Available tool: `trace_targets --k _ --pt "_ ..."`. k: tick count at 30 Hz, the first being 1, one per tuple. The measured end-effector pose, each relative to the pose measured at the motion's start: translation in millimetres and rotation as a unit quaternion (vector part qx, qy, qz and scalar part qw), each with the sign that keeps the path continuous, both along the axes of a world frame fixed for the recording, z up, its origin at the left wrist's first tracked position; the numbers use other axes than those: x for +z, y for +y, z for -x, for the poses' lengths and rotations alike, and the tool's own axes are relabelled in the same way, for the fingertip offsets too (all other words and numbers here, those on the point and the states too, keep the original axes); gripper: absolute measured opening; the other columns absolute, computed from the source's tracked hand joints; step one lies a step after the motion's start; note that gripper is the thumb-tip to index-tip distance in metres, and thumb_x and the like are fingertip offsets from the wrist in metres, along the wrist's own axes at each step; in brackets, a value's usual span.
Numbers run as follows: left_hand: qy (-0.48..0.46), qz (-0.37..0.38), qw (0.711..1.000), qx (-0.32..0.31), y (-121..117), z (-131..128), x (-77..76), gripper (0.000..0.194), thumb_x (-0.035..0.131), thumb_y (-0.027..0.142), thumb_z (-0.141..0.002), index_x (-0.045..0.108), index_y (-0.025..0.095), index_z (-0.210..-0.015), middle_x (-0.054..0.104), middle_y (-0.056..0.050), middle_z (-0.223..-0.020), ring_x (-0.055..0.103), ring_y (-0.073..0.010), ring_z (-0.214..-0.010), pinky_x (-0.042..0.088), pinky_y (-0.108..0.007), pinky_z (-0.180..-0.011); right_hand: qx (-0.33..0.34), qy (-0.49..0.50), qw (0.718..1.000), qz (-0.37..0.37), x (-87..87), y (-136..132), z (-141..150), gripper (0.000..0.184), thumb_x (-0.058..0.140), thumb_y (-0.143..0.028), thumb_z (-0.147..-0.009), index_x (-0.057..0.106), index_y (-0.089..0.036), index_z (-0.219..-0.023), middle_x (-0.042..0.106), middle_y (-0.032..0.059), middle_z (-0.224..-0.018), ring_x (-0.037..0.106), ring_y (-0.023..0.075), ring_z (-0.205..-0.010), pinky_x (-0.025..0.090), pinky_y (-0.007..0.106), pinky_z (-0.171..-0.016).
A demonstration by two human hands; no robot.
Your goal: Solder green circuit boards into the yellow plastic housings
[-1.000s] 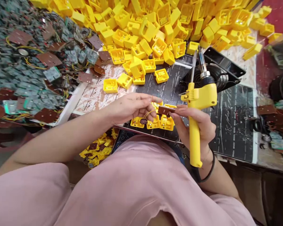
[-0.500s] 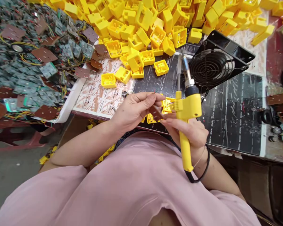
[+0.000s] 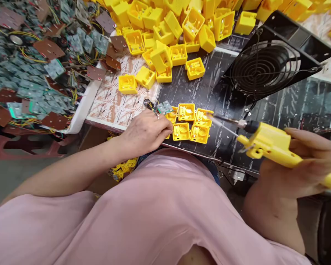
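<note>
In my right hand [image 3: 306,162] is a yellow soldering gun [image 3: 276,141], its metal tip and thin solder tube pointing left over the case at the right end of the group. My left hand [image 3: 146,130] rests at the left of this group with its fingers curled by a mostly hidden case; what they pinch, if anything, is out of sight. Several open yellow plastic cases [image 3: 186,112] stand together on the black mat, with small metal parts inside. Just beyond my left fingers lies a small circuit board [image 3: 164,107] with wires and a black round part [image 3: 148,103].
A black fan [image 3: 264,66] with a wire grille stands at the right rear. Yellow cases [image 3: 161,57] are heaped along the back. A white tray [image 3: 84,110] at left overflows with circuit boards [image 3: 49,49]. The table's front edge runs close to my body.
My right hand has swung right with the soldering gun, which now tilts leftward instead of standing upright. My left hand has moved down left, and the brown board is no longer between my hands.
</note>
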State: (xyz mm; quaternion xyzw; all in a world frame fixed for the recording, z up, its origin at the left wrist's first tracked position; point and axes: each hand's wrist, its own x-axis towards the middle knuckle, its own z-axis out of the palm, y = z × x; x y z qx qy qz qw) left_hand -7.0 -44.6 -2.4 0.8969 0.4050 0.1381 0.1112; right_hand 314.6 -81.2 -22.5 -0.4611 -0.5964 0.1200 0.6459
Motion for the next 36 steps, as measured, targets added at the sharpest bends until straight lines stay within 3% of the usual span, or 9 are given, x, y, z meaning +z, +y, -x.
trace_targets --k 3,6,10,15,20,23,27,36 --pt "-0.007 -0.005 1.000 0.014 -2 -4 -1.1 0.027 0.049 0.022 -0.105 0.071 0.019 -0.090 0.079 -0.007 -0.085 0.074 -0.0254 -0.081 0.052 -0.040 -0.084 -0.021 0.056 0.996 -0.071 -5.3 12 1 0.047 0.067 -0.062 -0.099 0.087 -0.020 -0.096 0.066 0.0009 -0.064 0.053 0.0092 -0.045 0.036 0.022 -0.039" --pt "0.017 -0.030 0.999 0.028 -2 -7 -3.6 0.027 0.050 0.022 -0.106 0.072 0.019 -0.091 0.079 -0.009 -0.091 0.074 -0.0276 -0.089 0.051 -0.042 -0.086 0.035 -0.007 0.999 -0.005 -2.9 6 3 0.028 0.082 -0.044 -0.092 0.086 -0.024 -0.111 0.078 0.0030 -0.079 0.065 0.0123 -0.055 0.047 0.022 -0.044" --pt "0.054 -0.044 0.997 0.015 0 -9 -3.6 0.030 0.050 0.020 -0.106 0.074 0.019 -0.088 0.079 -0.008 -0.088 0.071 -0.0252 -0.083 0.050 -0.042 -0.087 0.095 -0.092 0.991 0.015 0.7 -7 2 0.053 0.088 -0.026 -0.084 0.076 -0.031 -0.135 0.084 0.0046 -0.108 0.073 0.0149 -0.063 0.058 0.023 -0.051" --pt "0.060 -0.116 0.991 -0.009 0 -7 -2.5 0.029 0.052 0.017 -0.105 0.072 0.018 -0.084 0.078 -0.004 -0.082 0.070 -0.0223 -0.075 0.052 -0.041 -0.087 0.130 -0.120 0.984 0.036 -2.9 -13 -4 0.061 0.090 -0.017 -0.080 0.074 -0.030 -0.138 0.084 0.0032 -0.103 0.073 0.0141 -0.064 0.055 0.021 -0.047" --pt "0.045 -0.180 0.982 0.028 -2 -9 -10.2 0.027 0.053 0.018 -0.103 0.068 0.018 -0.080 0.074 -0.003 -0.076 0.070 -0.0226 -0.072 0.053 -0.041 -0.084 0.169 -0.129 0.977 0.005 -0.6 -17 2 0.064 0.091 -0.022 -0.082 0.070 -0.027 -0.142 0.083 0.0031 -0.099 0.077 0.0177 -0.072 0.063 0.026 -0.055" --pt "0.049 -0.207 0.977 0.023 -4 -13 -13.5 0.028 0.053 0.016 -0.102 0.067 0.017 -0.078 0.073 -0.004 -0.074 0.069 -0.0220 -0.071 0.053 -0.040 -0.083 0.220 -0.162 0.962 -0.010 8.1 -14 13 0.053 0.091 -0.014 -0.080 0.073 -0.022 -0.129 0.080 0.0007 -0.086 0.076 0.0164 -0.069 0.065 0.025 -0.059" --pt "0.046 -0.234 0.971 0.013 -4 -15 -14.9 0.028 0.054 0.016 -0.102 0.067 0.016 -0.077 0.074 -0.005 -0.076 0.069 -0.0217 -0.070 0.053 -0.040 -0.081 0.219 -0.229 0.948 -0.028 18.5 -10 24 0.027 0.087 -0.008 -0.081 0.068 -0.020 -0.096 0.076 -0.0009 -0.077 0.073 0.0128 -0.063 0.059 0.018 -0.053" --pt "0.058 -0.233 0.971 0.003 -1 -17 -11.7 0.029 0.054 0.015 -0.101 0.067 0.016 -0.075 0.071 -0.004 -0.071 0.070 -0.0215 -0.067 0.056 -0.040 -0.078 0.246 -0.290 0.924 -0.040 26.6 -6 32 0.024 0.089 -0.019 -0.087 0.065 -0.016 -0.089 0.076 0.0036 -0.078 0.072 0.0124 -0.067 0.062 0.022 -0.063"
